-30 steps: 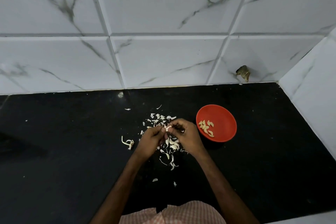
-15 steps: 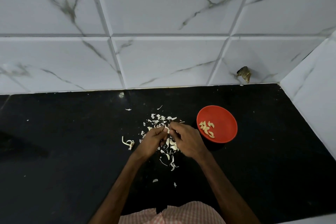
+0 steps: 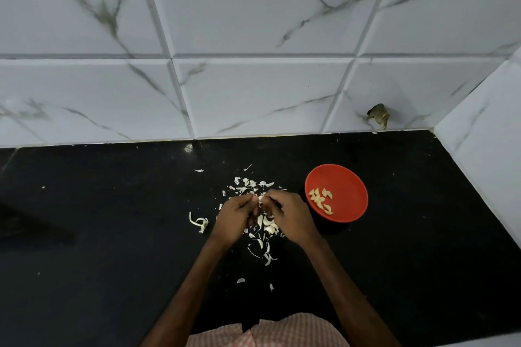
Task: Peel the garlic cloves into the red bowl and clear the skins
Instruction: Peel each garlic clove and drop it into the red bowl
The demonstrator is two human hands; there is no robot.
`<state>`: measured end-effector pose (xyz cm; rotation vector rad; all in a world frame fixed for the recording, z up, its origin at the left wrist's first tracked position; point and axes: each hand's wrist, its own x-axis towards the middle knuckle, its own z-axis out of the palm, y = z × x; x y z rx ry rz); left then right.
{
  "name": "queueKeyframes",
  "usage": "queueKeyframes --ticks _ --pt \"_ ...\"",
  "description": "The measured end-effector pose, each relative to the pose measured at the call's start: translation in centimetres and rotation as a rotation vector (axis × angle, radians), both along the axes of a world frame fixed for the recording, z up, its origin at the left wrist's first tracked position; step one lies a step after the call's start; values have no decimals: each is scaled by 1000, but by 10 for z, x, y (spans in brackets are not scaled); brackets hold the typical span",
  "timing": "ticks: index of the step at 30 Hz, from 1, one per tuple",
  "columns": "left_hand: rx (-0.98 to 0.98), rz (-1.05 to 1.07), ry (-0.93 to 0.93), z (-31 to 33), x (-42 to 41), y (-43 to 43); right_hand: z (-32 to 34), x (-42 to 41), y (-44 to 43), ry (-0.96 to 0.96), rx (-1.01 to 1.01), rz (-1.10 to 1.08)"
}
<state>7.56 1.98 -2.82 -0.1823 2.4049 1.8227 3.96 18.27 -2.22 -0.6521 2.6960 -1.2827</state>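
Left hand (image 3: 235,214) and right hand (image 3: 290,215) meet fingertip to fingertip low over the dark surface (image 3: 112,220). Each has its fingers curled in, and both pinch one small pale clove (image 3: 260,198), so neither hand is free. How much skin is left on the clove is too small to tell. The red bowl (image 3: 349,177) sits just beside the right hand on its outer side, apart from it, with a small heap of peeled cloves (image 3: 320,200) inside. Skins (image 3: 253,184) lie scattered under and beyond the hands, with a few strays nearer the person and a curled stalk (image 3: 198,222) off to the left. The plumper pale pieces below the hands may be unpeeled cloves or husk; I cannot tell which. The step in hand looks like stripping this one clove. It would go best with one hand holding the clove steady while the other thumbnail lifts the skin from an end and draws it off in strips rather than crumbs. Working over the existing heap should keep the litter in one patch, which makes the clearing easier later. Any thin film should be rubbed off before the drop. The carry to the bowl is short, and the right hand is better placed for it — loose skin should be shed first so none falls in.
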Motion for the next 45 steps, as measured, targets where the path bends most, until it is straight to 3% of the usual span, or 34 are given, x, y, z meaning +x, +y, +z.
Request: queueKeyframes --ticks 4,6,8,11,13,16,19,21,23,25,27,33,37,41,45 --pt "91 -7 -73 1 -2 1 7 -1 5 483 254 13" --pt "162 -43 -106 2 -3 -1 8 -3 7 564 286 27" --pt "296 -63 -164 0 -2 -5 10 -5 7 395 250 66" --pt "519 -93 -259 -5 1 -11 12 -11 9 -302 -33 180" --pt "576 -127 -240 -6 3 -11 15 -11 9 -587 -258 167" --pt "336 -155 -93 -1 2 -8 19 -9 1 -776 -393 -11" --pt "-318 -161 72 -2 -1 -8 21 -5 -12 -805 -409 -213" --pt "-636 -151 165 -2 1 -8 23 -4 -18 -808 -400 -272" --pt "-705 -127 252 -5 6 -8 23 -4 -19 -913 -448 -358" --pt "-604 -56 274 -4 8 -9 25 -5 -15 -1052 -555 -407" --pt "-543 3 238 -4 5 -10 24 -4 -12 -993 -527 -360" --pt "-573 -79 50 -10 1 -10 17 -1 -16 -672 -392 -267" --pt "-399 -87 101 -5 -1 -12 13 -2 -10 -534 -326 -241" --pt "-346 -163 172 4 -5 -4 13 -1 -14 -406 -188 -162" --pt "-194 -61 122 2 -1 0 17 -2 -15 -191 18 -74"
